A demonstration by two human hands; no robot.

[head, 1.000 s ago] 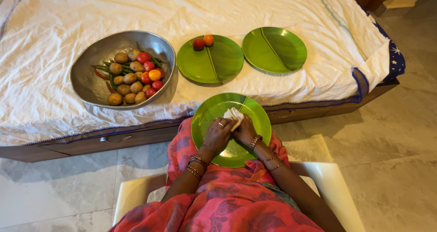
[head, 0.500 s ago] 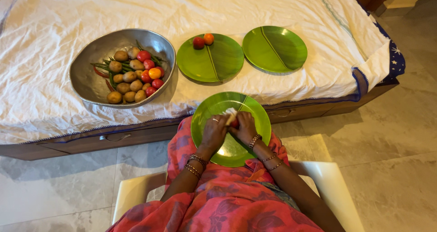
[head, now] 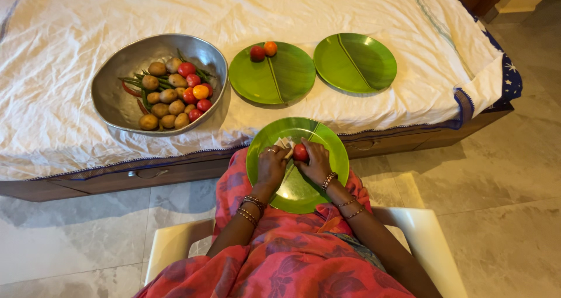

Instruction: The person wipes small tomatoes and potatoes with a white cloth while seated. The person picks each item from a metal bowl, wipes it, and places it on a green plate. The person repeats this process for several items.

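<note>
A round green plate (head: 310, 193) rests on my lap. Over it, my right hand (head: 316, 164) holds a red tomato (head: 300, 152) at its fingertips. My left hand (head: 271, 165) is closed on a small white cloth (head: 284, 143) right beside the tomato, the two hands almost touching. Both wrists carry bangles.
On the white-sheeted bed (head: 70, 35) stand a large steel bowl (head: 125, 61) of potatoes, tomatoes and green chillies, a green plate (head: 286, 81) with two tomatoes (head: 263, 50) at its far rim, and a bare green plate (head: 355, 62). I sit on a cream chair (head: 421, 222) on a tiled floor.
The white cloth, earlier bunched over the tomato between both hands, has drawn aside to the left. The red tomato now shows in my right fingers.
</note>
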